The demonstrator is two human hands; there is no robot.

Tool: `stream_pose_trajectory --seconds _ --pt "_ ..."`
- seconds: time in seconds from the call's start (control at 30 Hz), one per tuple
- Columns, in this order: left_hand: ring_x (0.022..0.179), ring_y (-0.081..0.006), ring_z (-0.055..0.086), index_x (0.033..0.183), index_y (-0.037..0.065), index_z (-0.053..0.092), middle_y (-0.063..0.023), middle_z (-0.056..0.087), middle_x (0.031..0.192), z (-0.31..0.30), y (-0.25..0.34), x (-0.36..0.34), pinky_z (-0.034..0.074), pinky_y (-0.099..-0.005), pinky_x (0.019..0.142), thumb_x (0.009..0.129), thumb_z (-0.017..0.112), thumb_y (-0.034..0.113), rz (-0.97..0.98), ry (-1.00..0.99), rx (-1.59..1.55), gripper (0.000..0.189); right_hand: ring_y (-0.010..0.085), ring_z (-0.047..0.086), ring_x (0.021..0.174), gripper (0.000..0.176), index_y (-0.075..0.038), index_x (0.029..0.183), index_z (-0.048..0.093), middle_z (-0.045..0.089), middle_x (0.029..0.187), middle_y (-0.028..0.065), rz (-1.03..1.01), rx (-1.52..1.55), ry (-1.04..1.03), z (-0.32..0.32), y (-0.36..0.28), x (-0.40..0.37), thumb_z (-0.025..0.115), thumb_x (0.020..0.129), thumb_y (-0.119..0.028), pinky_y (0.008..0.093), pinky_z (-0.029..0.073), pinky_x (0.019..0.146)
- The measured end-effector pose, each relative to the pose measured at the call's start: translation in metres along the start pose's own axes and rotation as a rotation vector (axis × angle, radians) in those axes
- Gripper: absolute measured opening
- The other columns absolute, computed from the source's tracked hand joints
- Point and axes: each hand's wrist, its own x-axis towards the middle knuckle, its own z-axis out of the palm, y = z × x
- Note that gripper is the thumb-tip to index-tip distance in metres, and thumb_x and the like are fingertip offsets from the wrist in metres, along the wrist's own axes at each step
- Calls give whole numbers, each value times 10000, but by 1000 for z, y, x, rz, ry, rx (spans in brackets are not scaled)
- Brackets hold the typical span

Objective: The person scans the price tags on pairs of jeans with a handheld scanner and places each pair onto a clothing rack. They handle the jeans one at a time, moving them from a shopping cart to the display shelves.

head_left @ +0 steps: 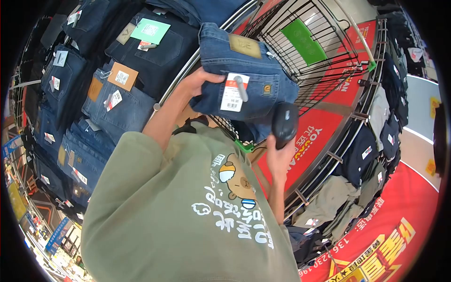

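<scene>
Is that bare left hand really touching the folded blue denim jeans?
Touching. The head view shows the bare left hand with its thumb lying on the folded blue denim jeans.

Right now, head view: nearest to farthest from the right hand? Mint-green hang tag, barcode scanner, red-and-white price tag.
1. Barcode scanner: in the right hand.
2. Red-and-white price tag: on held jeans, left.
3. Mint-green hang tag: on dark jeans, upper left.
</scene>
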Motion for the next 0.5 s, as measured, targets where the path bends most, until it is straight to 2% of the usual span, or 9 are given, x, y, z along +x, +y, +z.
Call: stream_pose_trajectory --seconds 0.07,0.13,0.2,0.27,0.3,0.33,0.4,0.43,0.5 --pt "1097 -312 596 1296 -36 461 -187 589 1212 -14 6 -19 459 -434 982 707 667 1 77 34 -19 625 360 650 887 629 10 1322 365 642 992 236 136 -310 13 5 19 32 662 834 -253 428 495 784" --pt "1061 -323 615 1284 -37 467 -201 602 1188 -20 11 -39 461 -429 979 652 639 -23 36 125 -98 655 432 607 943 667 -3 1368 295 591 1087 269 -53 -509 -10 28 63 65 634 861 -276 468 484 801" --pt "1038 -325 624 1250 -28 509 -201 617 1159 -21 18 -59 464 -423 975 625 625 -25 65 20 -137 636 402 588 971 616 2 1330 357 574 1115 248 -112 -633 -93 43 99 85 626 868 -304 469 468 828" --pt "1043 -337 617 1235 -43 524 -207 619 1152 -15 22 -84 456 -427 972 585 619 -34 53 163 -114 657 379 569 978 493 23 1195 495 584 1062 227 -261 -1092 -124 61 125 103 615 873 -331 467 453 831" --pt "1058 -339 608 1240 -51 518 -207 617 1161 -14 23 -96 442 -425 985 573 621 -40 67 159 -151 675 365 556 995 426 29 1039 595 593 1071 213 -111 -777 23 68 80 104 612 867 -360 453 446 839" --pt "1074 -341 598 1245 -59 512 -208 614 1169 -11 19 -108 429 -422 998 561 624 -46 69 151 -185 692 371 565 971 447 45 937 628 595 1055 212 -296 -599 -15 68 75 115 582 889 -397 465 446 818" --pt "1107 -340 578 1267 -64 488 -207 601 1199 -13 6 -128 393 -408 1032 537 629 -60 147 78 -286 744 369 557 1050 561 44 1114 589 578 1172 223 113 -94 -154 84 20 98 541 902 -474 465 440 896" --pt "1133 -333 561 1287 -66 466 -202 585 1231 -6 6 -141 376 -402 1046 536 640 -56 134 124 -262 770 369 557 1050 561 44 1114 589 578 1172 223 98 -91 -171 91 9 91 541 902 -474 465 440 896" --pt "1135 -339 561 1288 -87 463 -229 581 1224 3 -6 -161 377 -411 1049 485 628 -42 228 204 -200 821 350 560 1064 586 35 1161 559 572 1194 212 216 269 -314 105 -4 80 517 908 -492 454 441 914"
